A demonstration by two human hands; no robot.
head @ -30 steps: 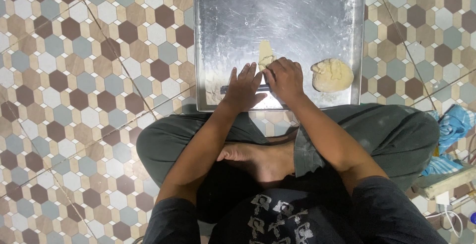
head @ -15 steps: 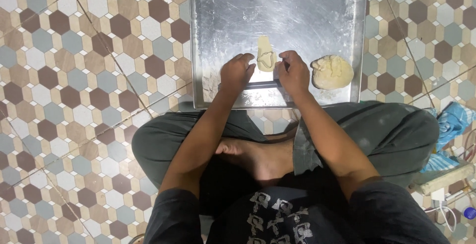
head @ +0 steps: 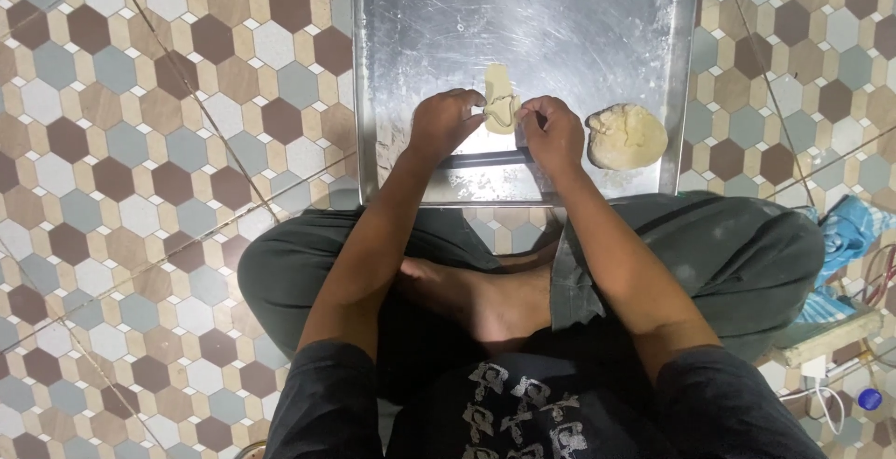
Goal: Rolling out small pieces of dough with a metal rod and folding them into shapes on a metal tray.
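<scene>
Below, a hexagon-tiled floor (head: 168, 142) carries a steel tray (head: 560, 11), set close before the person's crossed legs, seemingly for easy reach. A rounded dough lump (head: 626, 135) lies near its right rim. The left hand (head: 441, 123) and right hand (head: 553, 132) both pinch a pale dough strip (head: 501, 104) at mid-tray, fingers curled, wrists low.

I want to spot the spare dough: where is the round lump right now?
In the head view, the round dough lump lies on the metal tray, near its right rim, just right of the right hand.
</scene>
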